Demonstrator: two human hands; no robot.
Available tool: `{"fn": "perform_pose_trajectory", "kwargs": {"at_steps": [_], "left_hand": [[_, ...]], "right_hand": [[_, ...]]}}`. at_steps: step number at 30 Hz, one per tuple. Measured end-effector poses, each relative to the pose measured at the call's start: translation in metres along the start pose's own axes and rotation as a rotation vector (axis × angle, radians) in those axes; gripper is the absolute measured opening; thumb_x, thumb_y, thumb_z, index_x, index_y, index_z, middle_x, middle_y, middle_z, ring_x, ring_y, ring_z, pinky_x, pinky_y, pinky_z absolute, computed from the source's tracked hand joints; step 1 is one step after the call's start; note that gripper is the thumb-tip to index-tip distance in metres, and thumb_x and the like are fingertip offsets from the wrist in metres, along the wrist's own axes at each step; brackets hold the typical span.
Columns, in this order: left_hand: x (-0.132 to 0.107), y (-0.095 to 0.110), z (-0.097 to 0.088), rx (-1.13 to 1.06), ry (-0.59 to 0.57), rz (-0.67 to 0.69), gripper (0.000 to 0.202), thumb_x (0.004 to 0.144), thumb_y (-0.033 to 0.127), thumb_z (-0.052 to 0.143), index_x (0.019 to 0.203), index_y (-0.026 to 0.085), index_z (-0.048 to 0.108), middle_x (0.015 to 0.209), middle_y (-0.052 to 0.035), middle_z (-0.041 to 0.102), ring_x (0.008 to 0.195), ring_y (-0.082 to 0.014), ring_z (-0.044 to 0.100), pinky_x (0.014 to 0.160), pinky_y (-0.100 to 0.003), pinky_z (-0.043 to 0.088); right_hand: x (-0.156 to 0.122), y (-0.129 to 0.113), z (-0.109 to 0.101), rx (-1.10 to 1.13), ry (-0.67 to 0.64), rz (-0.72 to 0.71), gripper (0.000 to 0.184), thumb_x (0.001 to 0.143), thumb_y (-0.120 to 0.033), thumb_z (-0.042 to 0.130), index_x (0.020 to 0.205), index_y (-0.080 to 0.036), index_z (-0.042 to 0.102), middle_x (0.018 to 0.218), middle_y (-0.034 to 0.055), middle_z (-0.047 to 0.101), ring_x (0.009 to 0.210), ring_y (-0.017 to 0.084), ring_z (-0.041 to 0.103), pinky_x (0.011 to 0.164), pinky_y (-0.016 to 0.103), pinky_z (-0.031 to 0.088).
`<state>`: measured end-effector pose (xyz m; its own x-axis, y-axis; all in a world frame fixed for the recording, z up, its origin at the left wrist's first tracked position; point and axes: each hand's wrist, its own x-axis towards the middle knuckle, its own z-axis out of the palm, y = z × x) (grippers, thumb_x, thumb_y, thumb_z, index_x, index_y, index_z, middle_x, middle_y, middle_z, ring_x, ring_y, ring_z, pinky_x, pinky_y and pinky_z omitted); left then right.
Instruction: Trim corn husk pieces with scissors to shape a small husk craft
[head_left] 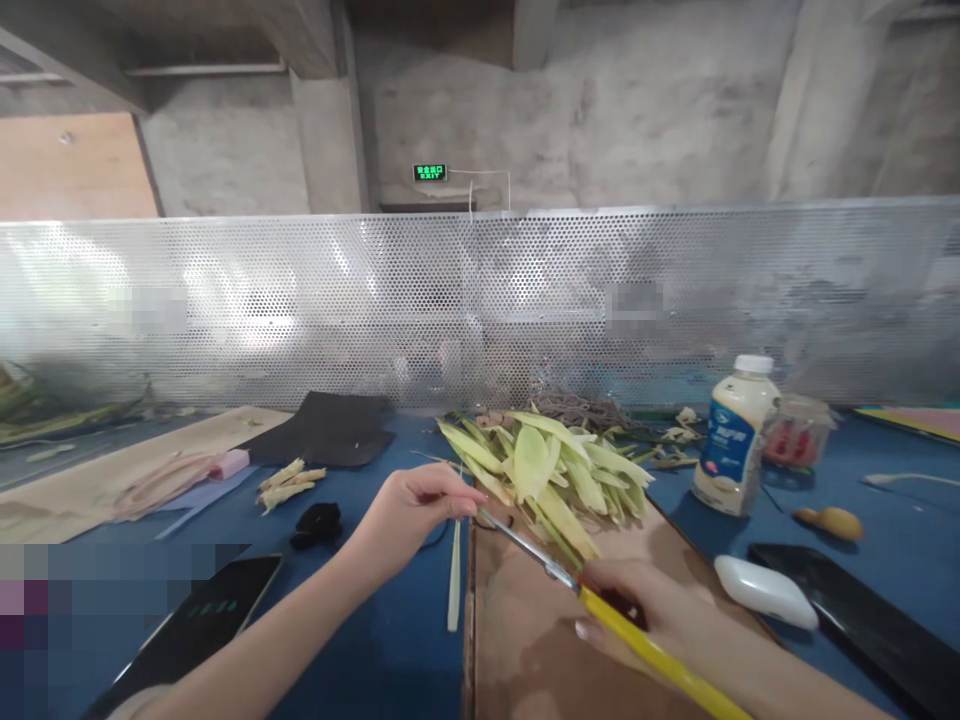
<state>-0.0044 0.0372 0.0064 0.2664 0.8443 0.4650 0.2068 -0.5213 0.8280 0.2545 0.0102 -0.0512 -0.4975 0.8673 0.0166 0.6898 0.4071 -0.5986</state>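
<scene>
My left hand (416,508) pinches a thin pale green leaf strip (455,575) that hangs down over the blue table (390,650). My right hand (645,610) grips yellow-handled scissors (600,600), whose metal blades point up-left and meet the strip near my left fingertips. Just behind them a pile of yellow-green leaves (551,465) lies on a brown cardboard sheet (525,620).
A perforated metal screen (480,300) closes the back of the table. A white bottle (733,435) and a small jar (799,432) stand at right, with a white case (765,592) and dark tablet (862,625). A phone (210,610), black cloth (330,428) and brown paper (90,480) lie left.
</scene>
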Motion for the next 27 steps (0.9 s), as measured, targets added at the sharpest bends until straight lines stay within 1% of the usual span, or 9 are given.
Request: {"fn": "perform_pose_trajectory", "kwargs": {"at_steps": [4,9,13,18,22,27], "left_hand": [[0.000,-0.003,-0.001,-0.019,-0.015,-0.017,0.007,0.067,0.021,0.068,0.067,0.023,0.075,0.064,-0.0023,0.061,0.059,-0.0145,0.050,0.057,-0.026,0.038],[0.000,-0.007,-0.001,-0.046,-0.036,-0.042,0.007,0.066,0.022,0.069,0.069,0.021,0.075,0.061,-0.0020,0.058,0.057,-0.0135,0.047,0.053,-0.024,0.036],[0.000,-0.010,-0.001,-0.073,-0.041,-0.059,0.008,0.067,0.022,0.068,0.069,0.022,0.075,0.059,-0.0015,0.058,0.056,-0.0133,0.048,0.053,-0.024,0.036],[0.000,-0.014,-0.003,-0.079,-0.052,-0.050,0.008,0.066,0.023,0.069,0.070,0.021,0.075,0.060,-0.0014,0.060,0.057,-0.0133,0.048,0.054,-0.025,0.036],[0.000,-0.016,-0.004,-0.087,-0.068,-0.048,0.007,0.067,0.022,0.069,0.070,0.022,0.075,0.064,-0.0022,0.062,0.058,-0.0135,0.049,0.057,-0.025,0.038],[0.000,-0.017,-0.005,-0.091,-0.081,-0.045,0.007,0.067,0.023,0.069,0.071,0.022,0.075,0.062,-0.0012,0.059,0.058,-0.0132,0.050,0.056,-0.025,0.038]], "right_hand": [[-0.002,-0.001,0.001,0.002,0.021,0.002,0.030,0.079,-0.048,0.048,0.075,-0.018,0.047,0.066,-0.0031,0.040,0.061,0.010,0.038,0.054,0.023,0.027],[-0.002,-0.002,0.000,0.014,0.018,-0.006,0.031,0.079,-0.049,0.047,0.074,-0.018,0.047,0.065,-0.0034,0.039,0.060,0.010,0.038,0.054,0.022,0.027],[0.000,-0.002,-0.001,-0.004,0.011,-0.007,0.025,0.078,-0.043,0.049,0.077,-0.017,0.051,0.066,-0.0023,0.043,0.062,0.011,0.040,0.054,0.022,0.029],[0.000,-0.006,0.000,-0.036,0.015,0.013,0.022,0.076,-0.039,0.049,0.072,-0.017,0.046,0.064,-0.0031,0.038,0.059,0.010,0.036,0.052,0.023,0.025],[0.001,-0.010,-0.001,-0.029,0.015,0.007,0.018,0.076,-0.033,0.047,0.070,-0.018,0.043,0.063,-0.0033,0.036,0.060,0.011,0.035,0.053,0.024,0.025],[-0.001,-0.010,0.000,-0.040,0.023,-0.004,0.017,0.076,-0.031,0.047,0.068,-0.017,0.042,0.062,-0.0035,0.034,0.059,0.010,0.033,0.052,0.024,0.025]]}}
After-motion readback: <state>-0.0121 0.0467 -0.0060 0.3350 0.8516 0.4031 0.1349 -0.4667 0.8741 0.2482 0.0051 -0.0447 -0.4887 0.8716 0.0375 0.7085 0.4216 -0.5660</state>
